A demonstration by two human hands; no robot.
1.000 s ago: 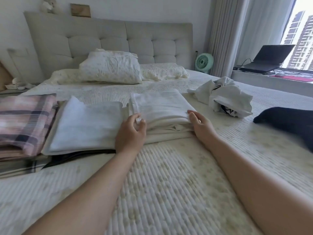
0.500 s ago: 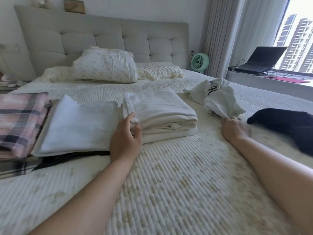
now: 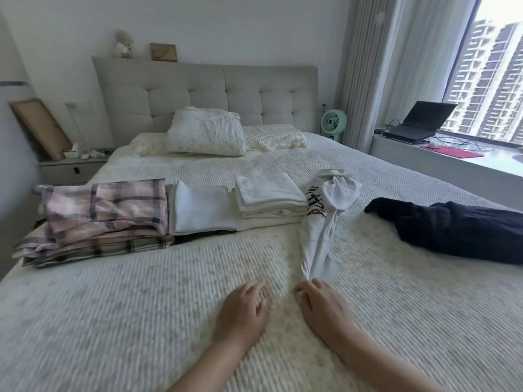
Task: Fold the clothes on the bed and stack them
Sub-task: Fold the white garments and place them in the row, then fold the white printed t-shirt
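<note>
We see a grey tufted fabric headboard (image 3: 203, 91) | a crumpled white pillow (image 3: 205, 134) leaning before it | a small mint-green round fan (image 3: 334, 122) beside the pale pleated curtain (image 3: 365, 66) | an open black laptop (image 3: 420, 120) on the window ledge, near a flat red mat (image 3: 450, 151) | a white bedside drawer unit (image 3: 70, 169)

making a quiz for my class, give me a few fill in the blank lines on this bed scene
1. The right hand pinches the near end of the ____ printed shirt.
2. The left hand holds ____.
3. The plaid stack lies at the ____ end of the row of folded clothes.
4. The unfolded dark garment lies to the shirt's ____.

Missing words: white; nothing; left; right
</note>
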